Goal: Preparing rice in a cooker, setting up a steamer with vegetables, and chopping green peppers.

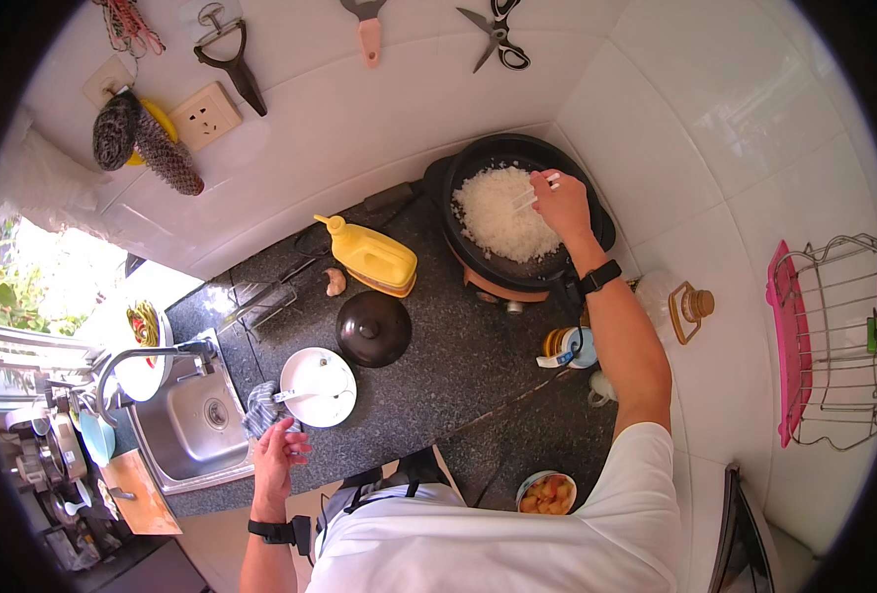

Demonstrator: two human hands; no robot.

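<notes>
With white chopsticks (529, 200) in its grip, my right hand (561, 204) is over the black electric pan (534, 152) in the far corner. The chopstick tips are in a broad heap of white rice (494, 215) inside that pan. My left hand (279, 456) hangs at the counter's front edge, fingers apart and holding nothing. Just beyond it are a striped grey cloth (262, 406) and a white plate (327, 404) with a spoon (297, 396) lying across its rim. A dark round lid (374, 330) rests beside the plate.
A yellow bottle (374, 256) and a piece of ginger (334, 282) lie left of the pan. The steel sink (194, 422) and faucet (149, 354) are at left. A cord crosses near a jar (580, 348) at right; a bowl of cut fruit or vegetables (547, 495) stands nearer me.
</notes>
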